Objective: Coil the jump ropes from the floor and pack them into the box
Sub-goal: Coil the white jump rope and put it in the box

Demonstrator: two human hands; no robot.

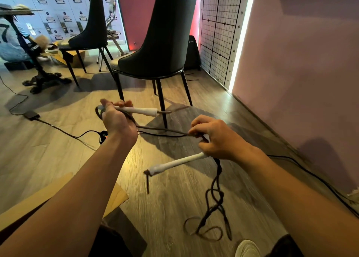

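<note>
My left hand point(114, 119) grips a white jump-rope handle point(139, 110) that points right, with a loop of dark rope under the palm. My right hand point(215, 138) grips a second white handle point(174, 163) that points down-left, and its fingers pinch the dark rope. A taut stretch of rope point(163, 131) runs between the two hands. The remaining rope point(213, 202) hangs from my right hand and lies tangled in loose loops on the wooden floor. A cardboard box flap point(116, 196) shows at the lower left, partly hidden by my left forearm.
Two dark chairs stand ahead, the nearer chair point(161, 49) just beyond my hands. A black cable with a power brick point(31, 114) crosses the floor at left. Another cable point(310, 175) runs along the pink wall at right. My white shoe point(246, 249) is at the bottom.
</note>
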